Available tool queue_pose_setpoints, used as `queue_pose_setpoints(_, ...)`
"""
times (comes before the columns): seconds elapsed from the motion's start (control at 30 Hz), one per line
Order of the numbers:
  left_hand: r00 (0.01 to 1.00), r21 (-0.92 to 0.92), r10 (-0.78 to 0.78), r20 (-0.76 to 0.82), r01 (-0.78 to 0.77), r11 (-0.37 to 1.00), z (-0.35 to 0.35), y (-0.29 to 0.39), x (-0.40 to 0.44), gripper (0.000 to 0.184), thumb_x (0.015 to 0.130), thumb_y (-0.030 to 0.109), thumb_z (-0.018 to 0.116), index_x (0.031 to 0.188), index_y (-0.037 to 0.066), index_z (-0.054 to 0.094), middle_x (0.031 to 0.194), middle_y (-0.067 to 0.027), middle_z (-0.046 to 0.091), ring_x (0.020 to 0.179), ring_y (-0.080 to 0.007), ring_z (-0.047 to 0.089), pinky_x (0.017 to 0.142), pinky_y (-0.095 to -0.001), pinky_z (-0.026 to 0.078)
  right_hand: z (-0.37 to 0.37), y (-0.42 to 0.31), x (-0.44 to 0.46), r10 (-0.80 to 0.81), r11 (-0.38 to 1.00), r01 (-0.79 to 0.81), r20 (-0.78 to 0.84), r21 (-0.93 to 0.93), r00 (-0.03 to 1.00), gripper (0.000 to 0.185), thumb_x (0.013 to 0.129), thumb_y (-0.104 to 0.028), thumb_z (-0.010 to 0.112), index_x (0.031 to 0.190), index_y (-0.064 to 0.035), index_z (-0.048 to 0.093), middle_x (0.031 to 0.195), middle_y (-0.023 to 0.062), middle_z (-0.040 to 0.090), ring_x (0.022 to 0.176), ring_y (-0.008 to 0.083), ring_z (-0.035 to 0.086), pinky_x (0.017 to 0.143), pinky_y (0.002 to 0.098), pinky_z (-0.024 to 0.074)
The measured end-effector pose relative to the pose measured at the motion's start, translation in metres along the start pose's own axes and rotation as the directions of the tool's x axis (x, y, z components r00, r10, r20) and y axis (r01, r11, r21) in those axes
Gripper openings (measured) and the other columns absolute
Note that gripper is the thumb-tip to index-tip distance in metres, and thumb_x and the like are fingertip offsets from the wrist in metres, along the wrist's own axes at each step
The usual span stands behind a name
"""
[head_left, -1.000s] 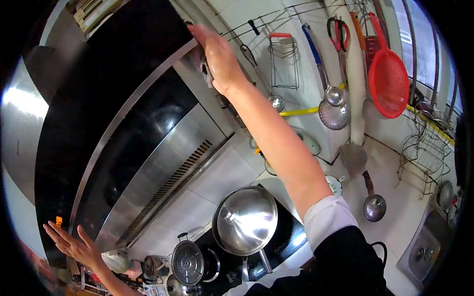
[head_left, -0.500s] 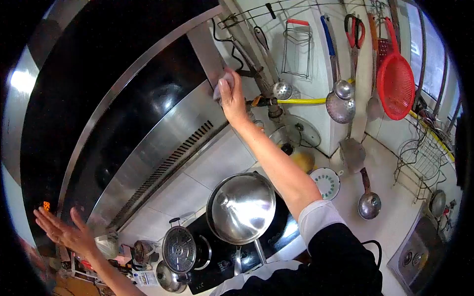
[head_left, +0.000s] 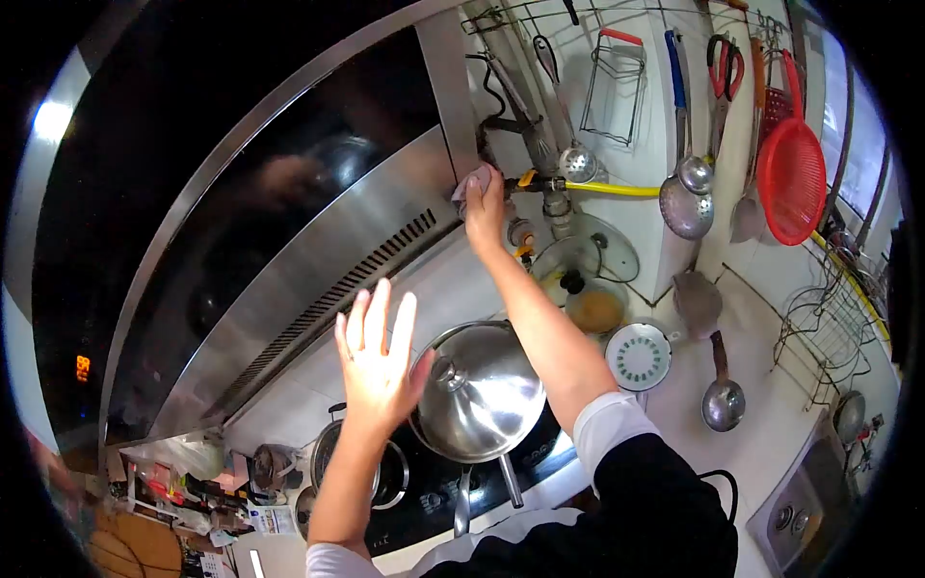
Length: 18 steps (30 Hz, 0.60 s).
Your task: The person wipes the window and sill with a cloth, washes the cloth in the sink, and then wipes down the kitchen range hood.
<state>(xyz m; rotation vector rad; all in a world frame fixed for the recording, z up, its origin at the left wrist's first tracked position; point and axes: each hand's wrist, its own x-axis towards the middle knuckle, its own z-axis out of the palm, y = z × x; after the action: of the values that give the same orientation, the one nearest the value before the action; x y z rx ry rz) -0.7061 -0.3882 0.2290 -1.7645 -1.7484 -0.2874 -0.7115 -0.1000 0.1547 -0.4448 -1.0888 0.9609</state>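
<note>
A greyish-pink cloth [head_left: 470,185] is bunched in my right hand [head_left: 485,210], pressed against the lower right corner of the steel range hood [head_left: 318,252]. My left hand [head_left: 379,361] is raised with its fingers spread and holds nothing; it is in front of the hood's lower edge, left of the lidded pan. Below both hands, a wok with a shiny steel lid [head_left: 482,395] rests on the black stove [head_left: 424,501]. A pot [head_left: 328,453] at its left is partly hidden by my left forearm.
Utensils hang at the upper right, among them a red strainer [head_left: 792,181] and scissors [head_left: 723,72]. A yellow hose [head_left: 617,190] runs near my right hand. A patterned enamel dish [head_left: 638,356], a ladle [head_left: 723,403] and a sink [head_left: 795,515] are on the right.
My right hand has moved down along the hood's right end with the cloth. My left hand has come from the far lower left to the middle. The view has shifted.
</note>
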Motion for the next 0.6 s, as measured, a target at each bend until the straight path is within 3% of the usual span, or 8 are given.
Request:
queue_pose_setpoints(0.13, 0.993, -0.031, -0.025, 0.112, 0.028, 0.999, -0.008, 0.018, -0.05, 0.067, 0.064, 0.022, 0.078, 0.126, 0.017, 0.055, 0.142, -0.0161, 0.034, 0.132, -0.0356, 0.029, 0.107, -0.0544, 0.022, 0.017, -0.015, -0.002, -0.154, 0.984, 0.163, -0.115, 0.074, 0.981, 0.048, 0.093, -0.021, 0.047, 0.131, 0.0051, 0.035, 0.129, 0.026, 0.041, 0.118, 0.0392, 0.041, 0.102, 0.0429, 0.0302)
queue_pose_setpoints(0.2, 0.97, -0.009, -0.07, 0.234, 0.075, 0.997, -0.011, 0.021, -0.069, 0.066, 0.064, 0.023, 0.078, 0.126, 0.018, 0.055, 0.143, -0.0153, 0.031, 0.132, -0.0353, 0.028, 0.107, -0.0557, 0.021, 0.021, 0.008, -0.007, -0.119, 0.988, 0.1, -0.165, -0.117, 0.979, 0.048, 0.093, -0.019, 0.047, 0.133, 0.0044, 0.034, 0.131, 0.0258, 0.041, 0.119, 0.0393, 0.041, 0.103, 0.0436, 0.0295)
queue_pose_setpoints(0.23, 0.954, -0.014, -0.108, 0.28, 0.116, 0.993, -0.012, 0.021, -0.076, 0.065, 0.065, 0.023, 0.078, 0.126, 0.019, 0.055, 0.144, -0.0149, 0.029, 0.132, -0.035, 0.028, 0.106, -0.0571, 0.022, 0.017, 0.018, -0.013, -0.042, 0.993, 0.027, -0.13, -0.117, 0.991, 0.049, 0.093, -0.021, 0.047, 0.134, 0.0037, 0.033, 0.133, 0.0249, 0.04, 0.122, 0.0398, 0.039, 0.103, 0.0441, 0.029)
queue_pose_setpoints(0.37, 0.927, -0.043, -0.161, 0.339, 0.186, 0.982, -0.009, 0.021, -0.094, 0.066, 0.064, 0.02, 0.079, 0.125, 0.018, 0.054, 0.144, -0.015, 0.028, 0.13, -0.0356, 0.03, 0.105, -0.0576, 0.023, 0.013, 0.072, -0.027, 0.084, 0.929, -0.115, -0.102, -0.353, 0.991, 0.051, 0.093, -0.025, 0.049, 0.135, -0.0003, 0.034, 0.134, 0.0244, 0.041, 0.125, 0.0408, 0.037, 0.105, 0.046, 0.027)
queue_pose_setpoints(0.47, 0.924, -0.08, -0.156, 0.348, 0.195, 0.978, -0.013, 0.025, -0.097, 0.067, 0.063, 0.019, 0.08, 0.126, 0.018, 0.054, 0.143, -0.0155, 0.029, 0.13, -0.0363, 0.03, 0.105, -0.0574, 0.024, 0.008, 0.069, -0.033, 0.138, 0.856, -0.165, -0.092, -0.489, 0.986, 0.054, 0.091, -0.026, 0.051, 0.136, -0.0005, 0.034, 0.134, 0.024, 0.042, 0.125, 0.0401, 0.038, 0.106, 0.0471, 0.026)
queue_pose_setpoints(0.5, 0.922, -0.081, -0.163, 0.35, 0.203, 0.976, -0.015, 0.024, -0.099, 0.067, 0.063, 0.019, 0.08, 0.126, 0.018, 0.054, 0.143, -0.0155, 0.029, 0.13, -0.0363, 0.03, 0.105, -0.0574, 0.024, 0.007, 0.067, -0.032, 0.14, 0.855, -0.164, -0.084, -0.492, 0.987, 0.054, 0.091, -0.026, 0.051, 0.136, -0.0005, 0.034, 0.134, 0.024, 0.042, 0.125, 0.0401, 0.038, 0.106, 0.0471, 0.026)
queue_pose_setpoints(0.57, 0.932, -0.087, -0.171, 0.318, 0.208, 0.974, -0.02, 0.022, -0.106, 0.067, 0.064, 0.019, 0.08, 0.126, 0.018, 0.054, 0.142, -0.016, 0.03, 0.128, -0.0368, 0.032, 0.105, -0.0568, 0.024, 0.006, 0.065, -0.031, 0.356, 0.846, -0.411, -0.214, -0.34, 0.91, 0.058, 0.09, -0.027, 0.054, 0.136, 0.0006, 0.032, 0.136, 0.0249, 0.039, 0.127, 0.0426, 0.034, 0.107, 0.0486, 0.0249)
queue_pose_setpoints(0.6, 0.93, -0.084, -0.181, 0.321, 0.218, 0.972, -0.024, 0.022, -0.11, 0.067, 0.064, 0.019, 0.08, 0.126, 0.018, 0.054, 0.142, -0.016, 0.03, 0.128, -0.0368, 0.032, 0.105, -0.0568, 0.024, 0.013, 0.069, -0.034, 0.361, 0.844, -0.412, -0.206, -0.342, 0.91, 0.058, 0.09, -0.027, 0.054, 0.136, 0.0006, 0.032, 0.136, 0.0249, 0.039, 0.127, 0.0426, 0.034, 0.107, 0.0486, 0.0249)
